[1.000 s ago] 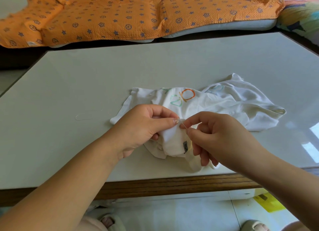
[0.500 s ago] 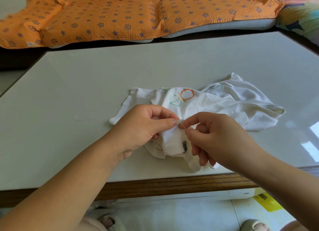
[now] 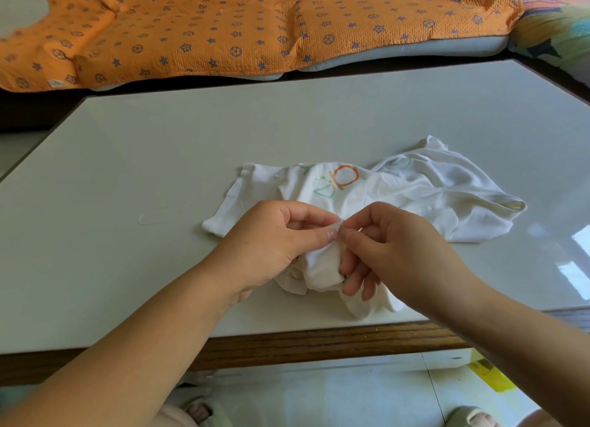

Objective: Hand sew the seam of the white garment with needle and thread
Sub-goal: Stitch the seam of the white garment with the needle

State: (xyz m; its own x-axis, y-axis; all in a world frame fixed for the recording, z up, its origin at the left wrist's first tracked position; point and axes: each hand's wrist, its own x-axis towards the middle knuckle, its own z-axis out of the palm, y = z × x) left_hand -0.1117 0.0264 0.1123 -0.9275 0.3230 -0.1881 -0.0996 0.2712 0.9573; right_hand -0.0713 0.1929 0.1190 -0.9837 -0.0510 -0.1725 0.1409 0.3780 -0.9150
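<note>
**A:** Where is the garment (image 3: pixel 431 196), and what has hold of it?

**B:** It lies crumpled on the table (image 3: pixel 159 158). My left grip (image 3: pixel 271 238) pinches a small fold at the garment's near end between thumb and forefinger.

**A:** And the needle (image 3: pixel 339 217)?

**B:** My right grip (image 3: pixel 392 247) holds it in a narrow pinch of thumb and forefinger. That pinch sits just right of the fold, almost touching the left fingertips. The shaft stands steeply, with its tip pointing away from me toward the garment's orange print. It seems to pass through the fold's edge, but it is too fine for me to be sure.

**A:** So which way does the stitch run?

**B:** I judge it runs along that axis. The fold lies just left of the right grip, so the right is nearer and should drive the needle. The left only has to keep the fold taut.

**A:** Thread?

**B:** A faint loop (image 3: pixel 159 215) lies on the table left of the garment. I cannot tell whether it joins the needle.
</note>
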